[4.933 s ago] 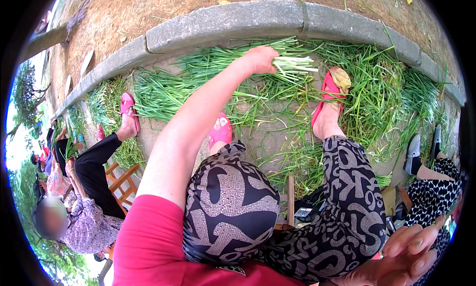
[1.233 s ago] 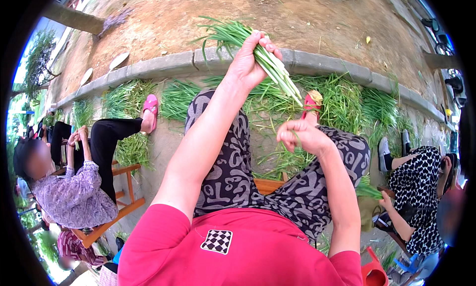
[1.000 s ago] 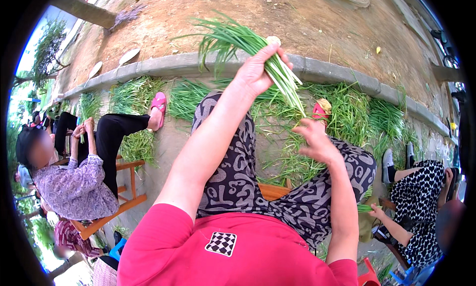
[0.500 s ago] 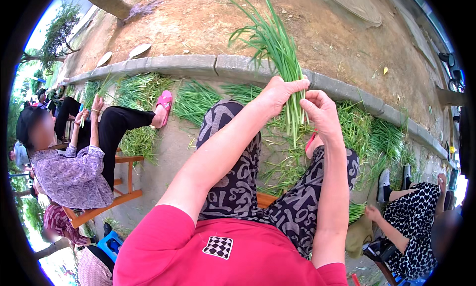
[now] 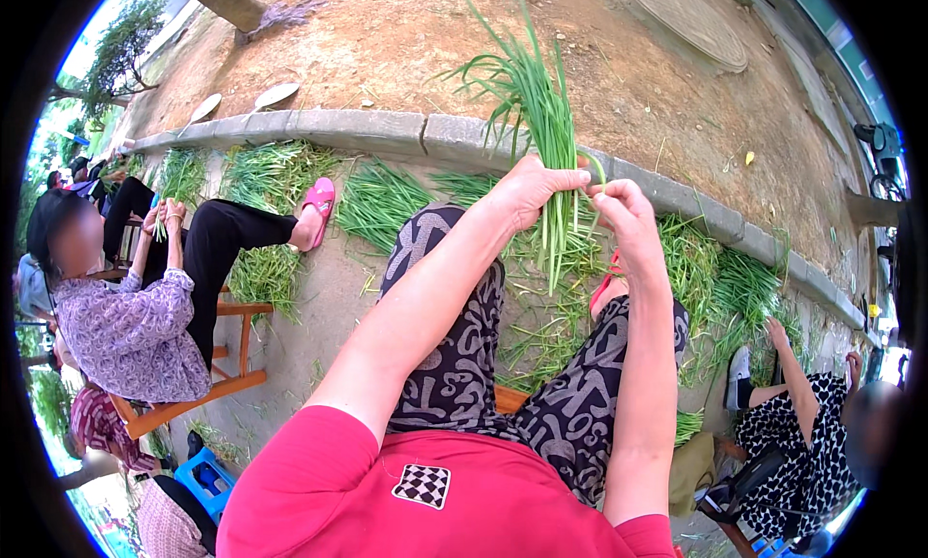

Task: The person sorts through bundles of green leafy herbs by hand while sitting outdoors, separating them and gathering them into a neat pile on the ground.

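A bunch of long green chives (image 5: 544, 113) is gripped in my left hand (image 5: 527, 192), leafy tips pointing away and pale stem ends hanging below my fist. Just to the right of it, my right hand (image 5: 628, 218) has thumb and fingers pinched on a single chive blade (image 5: 598, 169), which bends up in a curve beside the bunch. My fingers partly hide where that blade ends. Beneath both hands, loose chive trimmings (image 5: 541, 331) are scattered on the pavement between my legs.
Heaped chives (image 5: 372, 205) lie along a stone curb (image 5: 367, 125), with more greens (image 5: 744, 282) to the right. At left a person in a purple patterned top (image 5: 135, 336) sits on a wooden chair (image 5: 208, 389), holding chives. Another in a patterned dress (image 5: 797, 423) sits at right.
My left hand has shifted slightly left and down with the bunch. My right hand now has a bent blade drawn to the side. The person at right has stretched an arm toward the greens.
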The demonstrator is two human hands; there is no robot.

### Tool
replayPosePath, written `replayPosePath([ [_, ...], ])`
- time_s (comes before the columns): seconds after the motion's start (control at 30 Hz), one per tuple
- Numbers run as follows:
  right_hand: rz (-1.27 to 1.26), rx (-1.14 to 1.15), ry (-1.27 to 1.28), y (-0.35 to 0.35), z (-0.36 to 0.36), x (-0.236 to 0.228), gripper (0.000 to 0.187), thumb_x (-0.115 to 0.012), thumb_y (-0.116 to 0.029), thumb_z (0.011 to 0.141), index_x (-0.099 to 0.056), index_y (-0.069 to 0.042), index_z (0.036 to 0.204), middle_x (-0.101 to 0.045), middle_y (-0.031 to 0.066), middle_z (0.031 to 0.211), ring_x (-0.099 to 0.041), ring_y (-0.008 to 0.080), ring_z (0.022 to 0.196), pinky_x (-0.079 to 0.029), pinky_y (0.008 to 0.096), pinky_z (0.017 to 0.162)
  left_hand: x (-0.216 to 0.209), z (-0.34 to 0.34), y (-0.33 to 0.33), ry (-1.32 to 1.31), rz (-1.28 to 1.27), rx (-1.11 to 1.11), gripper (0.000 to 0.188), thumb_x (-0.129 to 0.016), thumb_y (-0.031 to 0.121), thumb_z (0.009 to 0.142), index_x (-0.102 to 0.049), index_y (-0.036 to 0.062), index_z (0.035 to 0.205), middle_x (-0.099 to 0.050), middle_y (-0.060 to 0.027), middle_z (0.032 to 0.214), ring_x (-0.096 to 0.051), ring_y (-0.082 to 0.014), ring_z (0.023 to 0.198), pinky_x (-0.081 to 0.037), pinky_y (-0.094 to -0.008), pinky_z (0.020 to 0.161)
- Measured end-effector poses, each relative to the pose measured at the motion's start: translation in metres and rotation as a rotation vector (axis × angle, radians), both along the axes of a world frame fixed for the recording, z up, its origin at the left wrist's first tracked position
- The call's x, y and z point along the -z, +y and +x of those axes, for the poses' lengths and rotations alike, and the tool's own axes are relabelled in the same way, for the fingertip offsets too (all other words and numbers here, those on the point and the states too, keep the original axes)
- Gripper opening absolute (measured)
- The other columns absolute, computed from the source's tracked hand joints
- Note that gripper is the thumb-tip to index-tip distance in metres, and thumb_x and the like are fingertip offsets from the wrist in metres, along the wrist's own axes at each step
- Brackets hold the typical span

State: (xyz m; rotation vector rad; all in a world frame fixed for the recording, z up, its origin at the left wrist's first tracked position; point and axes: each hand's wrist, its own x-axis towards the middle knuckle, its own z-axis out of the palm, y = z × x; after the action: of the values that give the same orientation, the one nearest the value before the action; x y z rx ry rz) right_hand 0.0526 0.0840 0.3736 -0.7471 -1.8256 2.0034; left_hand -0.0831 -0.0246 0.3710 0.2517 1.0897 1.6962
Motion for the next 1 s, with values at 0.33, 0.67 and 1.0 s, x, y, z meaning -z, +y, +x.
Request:
replayPosePath([
  [0.33,-0.819,0.224,0.611,0.057,0.018,0.001,0.008,-0.052,-0.009,0.090,-0.051,-0.002,0.092,-0.055,0.0057,0.082,-0.046,0.0095,0.063,-0.037,0.0203,0.051,0.022,-0.031,-0.017,-0.248,0.004,-0.330,0.019,-0.069,0.009,0.080,-0.058,0.0032,0.095,-0.061,-0.0097,0.080,-0.063,-0.0228,0.067,-0.058,-0.0388,0.062],
  [0.67,-0.151,-0.120,-0.023,-0.004,-0.015,-0.014,0.024,-0.069,-0.022,0.082,-0.052,-0.008,0.087,-0.049,-0.0035,0.064,-0.040,0.0017,0.050,-0.029,0.0144,0.042,0.009,0.003,-0.015,0.150,-0.040,-0.061,0.035,-0.075,0.013,0.074,-0.059,0.0015,0.103,-0.060,-0.0043,0.081,-0.055,-0.0137,0.067,-0.047,-0.0272,0.063],
  [1.0,-0.452,-0.083,0.122,0.015,-0.006,-0.018,0.020,-0.062,-0.011,0.086,-0.059,-0.002,0.103,-0.054,-0.0026,0.070,-0.045,0.0011,0.054,-0.029,0.0120,0.037,0.001,-0.001,-0.018,-0.086,0.014,-0.074,0.030,-0.069,0.012,0.080,-0.057,0.0036,0.107,-0.059,-0.0034,0.075,-0.060,-0.0156,0.067,-0.052,-0.0282,0.060],
])
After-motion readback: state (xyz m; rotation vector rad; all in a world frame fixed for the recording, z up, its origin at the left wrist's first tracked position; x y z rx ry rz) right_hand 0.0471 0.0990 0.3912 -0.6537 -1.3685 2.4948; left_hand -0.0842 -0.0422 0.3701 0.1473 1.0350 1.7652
